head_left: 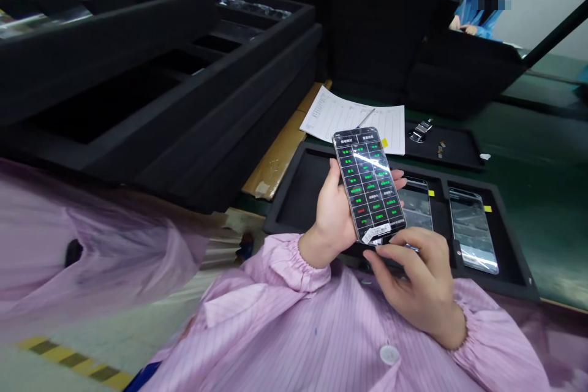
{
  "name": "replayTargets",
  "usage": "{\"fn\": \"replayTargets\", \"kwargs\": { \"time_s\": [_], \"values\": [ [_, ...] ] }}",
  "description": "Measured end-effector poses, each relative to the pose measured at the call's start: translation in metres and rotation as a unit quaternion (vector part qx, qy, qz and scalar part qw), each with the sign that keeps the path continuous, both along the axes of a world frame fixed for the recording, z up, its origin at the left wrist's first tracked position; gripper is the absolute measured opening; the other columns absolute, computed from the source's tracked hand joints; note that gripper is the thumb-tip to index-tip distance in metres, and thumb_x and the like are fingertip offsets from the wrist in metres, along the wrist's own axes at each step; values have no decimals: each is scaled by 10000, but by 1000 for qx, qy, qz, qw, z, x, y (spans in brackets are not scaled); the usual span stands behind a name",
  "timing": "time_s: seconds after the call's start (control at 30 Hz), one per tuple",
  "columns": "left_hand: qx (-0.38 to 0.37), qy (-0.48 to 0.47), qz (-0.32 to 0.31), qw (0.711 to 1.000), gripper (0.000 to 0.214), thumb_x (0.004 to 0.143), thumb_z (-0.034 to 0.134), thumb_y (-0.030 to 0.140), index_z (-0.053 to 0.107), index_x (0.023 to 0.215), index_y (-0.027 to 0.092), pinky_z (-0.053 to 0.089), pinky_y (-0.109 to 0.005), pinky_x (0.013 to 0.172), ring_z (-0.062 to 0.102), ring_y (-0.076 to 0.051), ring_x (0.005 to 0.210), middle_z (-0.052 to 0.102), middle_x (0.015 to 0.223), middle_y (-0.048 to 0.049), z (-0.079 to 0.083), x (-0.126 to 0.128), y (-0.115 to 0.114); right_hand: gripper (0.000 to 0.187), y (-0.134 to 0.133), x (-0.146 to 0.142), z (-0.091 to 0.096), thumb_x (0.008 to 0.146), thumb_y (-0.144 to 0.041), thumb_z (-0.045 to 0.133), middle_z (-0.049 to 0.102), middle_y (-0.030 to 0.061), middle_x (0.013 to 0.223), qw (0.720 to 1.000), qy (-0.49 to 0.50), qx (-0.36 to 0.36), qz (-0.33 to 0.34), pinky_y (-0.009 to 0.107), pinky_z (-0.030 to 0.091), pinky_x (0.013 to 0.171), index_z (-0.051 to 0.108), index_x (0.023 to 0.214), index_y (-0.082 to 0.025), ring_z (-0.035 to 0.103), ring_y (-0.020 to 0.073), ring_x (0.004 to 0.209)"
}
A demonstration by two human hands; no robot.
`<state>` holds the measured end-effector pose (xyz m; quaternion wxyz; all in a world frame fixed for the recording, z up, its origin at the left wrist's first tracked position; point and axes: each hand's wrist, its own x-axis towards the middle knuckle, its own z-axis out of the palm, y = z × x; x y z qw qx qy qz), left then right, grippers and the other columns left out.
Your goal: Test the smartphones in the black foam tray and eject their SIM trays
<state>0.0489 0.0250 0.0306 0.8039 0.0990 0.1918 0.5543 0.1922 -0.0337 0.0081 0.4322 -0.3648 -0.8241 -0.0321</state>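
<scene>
My left hand (331, 211) is wrapped round a smartphone (369, 180), its screen facing up. The lit screen shows a grid of mostly green labels, one of them red. A small white sticker (376, 233) sits across the lower end of the phone. My right hand (420, 282) is at the phone's bottom edge, thumb and forefinger close together in a pinch; whatever is between them is too small to make out. Beneath the hands lies a black foam tray (509, 245) holding two more phones, one partly hidden (419, 203) and one in plain view (473, 229).
Printed sheets (353, 113) with a pen (366, 117) lie behind the phone. A small black tray (452, 144) holds a metal-banded item (421, 130) and tiny parts. Large black foam trays (257, 92) are stacked at left. Other people sit across the table.
</scene>
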Motion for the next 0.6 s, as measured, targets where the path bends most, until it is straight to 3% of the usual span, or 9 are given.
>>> {"fn": "replayTargets", "kwargs": {
  "time_s": [0.6],
  "values": [
    [-9,21,1,1000,819,973,161,685,693,1114,78,471,-500,1042,572,-368,1285,711,1157,-204,-1,4,0,131,3,-1,1,883,-136,693,596,36,908,1000,-3,1,-8,351,469,733,596,917,-217,599,193,855]
  ]
}}
